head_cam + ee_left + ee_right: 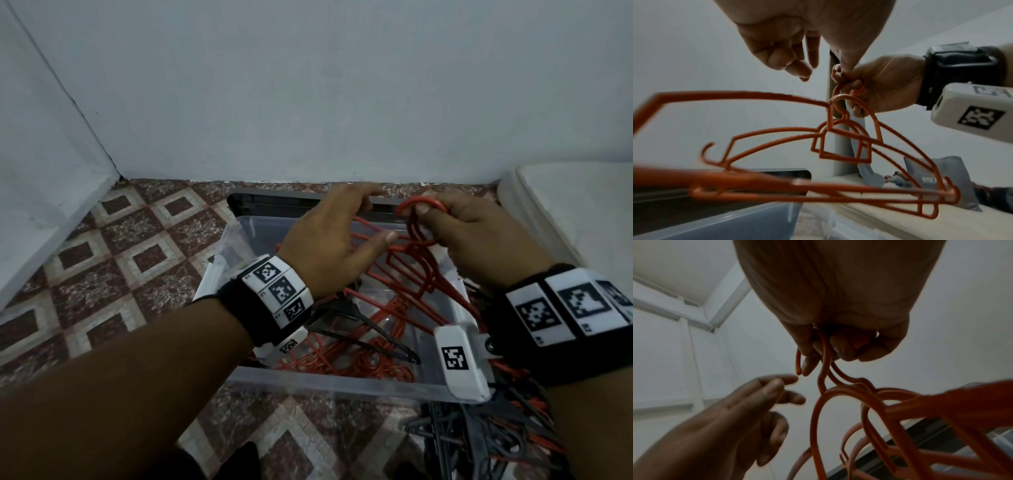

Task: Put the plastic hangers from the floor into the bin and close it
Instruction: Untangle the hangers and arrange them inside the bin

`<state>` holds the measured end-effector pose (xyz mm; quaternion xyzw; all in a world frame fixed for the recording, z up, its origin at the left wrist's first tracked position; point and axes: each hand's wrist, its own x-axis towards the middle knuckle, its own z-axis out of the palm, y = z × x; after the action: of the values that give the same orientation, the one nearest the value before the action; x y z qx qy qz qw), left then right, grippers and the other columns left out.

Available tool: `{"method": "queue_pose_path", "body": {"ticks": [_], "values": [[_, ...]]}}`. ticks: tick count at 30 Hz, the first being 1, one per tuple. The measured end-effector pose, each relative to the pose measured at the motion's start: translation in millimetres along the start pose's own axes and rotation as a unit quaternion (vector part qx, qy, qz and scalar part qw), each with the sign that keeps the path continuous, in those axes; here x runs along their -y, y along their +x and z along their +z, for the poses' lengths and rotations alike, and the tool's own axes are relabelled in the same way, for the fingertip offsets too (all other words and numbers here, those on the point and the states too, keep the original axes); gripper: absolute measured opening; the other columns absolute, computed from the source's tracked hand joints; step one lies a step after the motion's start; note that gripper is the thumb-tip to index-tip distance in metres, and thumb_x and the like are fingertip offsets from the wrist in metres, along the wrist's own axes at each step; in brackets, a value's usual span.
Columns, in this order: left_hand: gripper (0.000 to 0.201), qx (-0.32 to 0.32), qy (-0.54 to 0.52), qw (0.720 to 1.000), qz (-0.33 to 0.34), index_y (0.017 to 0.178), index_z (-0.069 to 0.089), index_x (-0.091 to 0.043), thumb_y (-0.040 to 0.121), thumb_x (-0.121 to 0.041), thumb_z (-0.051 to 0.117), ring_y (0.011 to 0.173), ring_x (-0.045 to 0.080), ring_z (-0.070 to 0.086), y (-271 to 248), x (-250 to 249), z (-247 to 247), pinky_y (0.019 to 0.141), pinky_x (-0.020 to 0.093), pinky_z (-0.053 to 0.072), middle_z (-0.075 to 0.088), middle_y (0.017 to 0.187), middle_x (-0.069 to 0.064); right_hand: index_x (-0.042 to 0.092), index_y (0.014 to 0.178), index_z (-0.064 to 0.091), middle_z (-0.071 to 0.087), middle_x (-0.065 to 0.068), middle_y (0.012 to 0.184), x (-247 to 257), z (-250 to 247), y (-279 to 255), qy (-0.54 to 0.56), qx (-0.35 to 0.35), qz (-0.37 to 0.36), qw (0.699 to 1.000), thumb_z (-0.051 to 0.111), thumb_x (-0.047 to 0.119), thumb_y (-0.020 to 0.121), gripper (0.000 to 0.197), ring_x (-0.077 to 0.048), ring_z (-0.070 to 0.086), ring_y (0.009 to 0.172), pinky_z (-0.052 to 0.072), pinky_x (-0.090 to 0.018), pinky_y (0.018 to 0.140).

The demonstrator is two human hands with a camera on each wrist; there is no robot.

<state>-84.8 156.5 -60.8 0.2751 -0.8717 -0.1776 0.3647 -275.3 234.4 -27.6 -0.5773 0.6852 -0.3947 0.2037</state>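
— What was the right hand (479,236) doing?

— It gripped a bunch of orange hangers (416,260) by their hooks, fingers curled round them, above the clear bin (342,383).

— And the left hand (329,240)?

— It hovered just beside the hooks, fingers loose and spread, holding nothing.

— Where were the other hangers?

— Orange and black ones lay inside the bin (363,349); more were piled on the tiled floor (102,274) by its near right corner (479,435). The grey lid (274,198) sat behind the bin, against the wall.
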Motion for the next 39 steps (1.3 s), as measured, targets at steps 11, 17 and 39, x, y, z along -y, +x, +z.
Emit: {"method": "queue_pose_path", "body": {"ticks": [11, 17, 39], "values": [[0.009, 0.023, -0.021, 0.999, -0.024, 0.099, 0.067, -0.021, 0.094, -0.025, 0.061, 0.078, 0.000, 0.052, 10, 2, -6, 0.068, 0.013, 0.040, 0.061, 0.089, -0.012, 0.028, 0.098, 0.073, 0.070, 0.011, 0.076, -7, 24, 0, 0.095, 0.104, 0.069, 0.988, 0.057, 0.048, 0.093, 0.026, -0.003, 0.063, 0.068, 0.047, -0.031, 0.069], [0.016, 0.146, 0.091, 0.984, -0.055, 0.105, 0.065, -0.021, 0.097, -0.026, 0.052, 0.086, 0.010, 0.053, 12, 29, -22, 0.073, 0.024, 0.038, 0.058, 0.096, -0.007, 0.019, 0.095, 0.077, 0.071, -0.002, 0.079, -28, 19, 15, 0.238, 0.019, 0.232, 0.943, 0.041, 0.076, 0.080, 0.069, -0.013, 0.059, 0.063, 0.043, -0.032, 0.067], [0.014, 0.119, -0.096, 0.982, -0.111, 0.098, 0.058, -0.020, 0.087, -0.015, 0.066, 0.055, -0.003, 0.052, -2, -15, 15, 0.057, 0.015, 0.040, 0.056, 0.064, -0.013, 0.007, 0.102, 0.069, 0.071, -0.014, 0.085, -5, 40, 6, 0.309, 0.053, 0.224, 0.923, 0.062, 0.032, 0.094, 0.027, -0.022, 0.069, 0.073, 0.058, -0.035, 0.069]]}}
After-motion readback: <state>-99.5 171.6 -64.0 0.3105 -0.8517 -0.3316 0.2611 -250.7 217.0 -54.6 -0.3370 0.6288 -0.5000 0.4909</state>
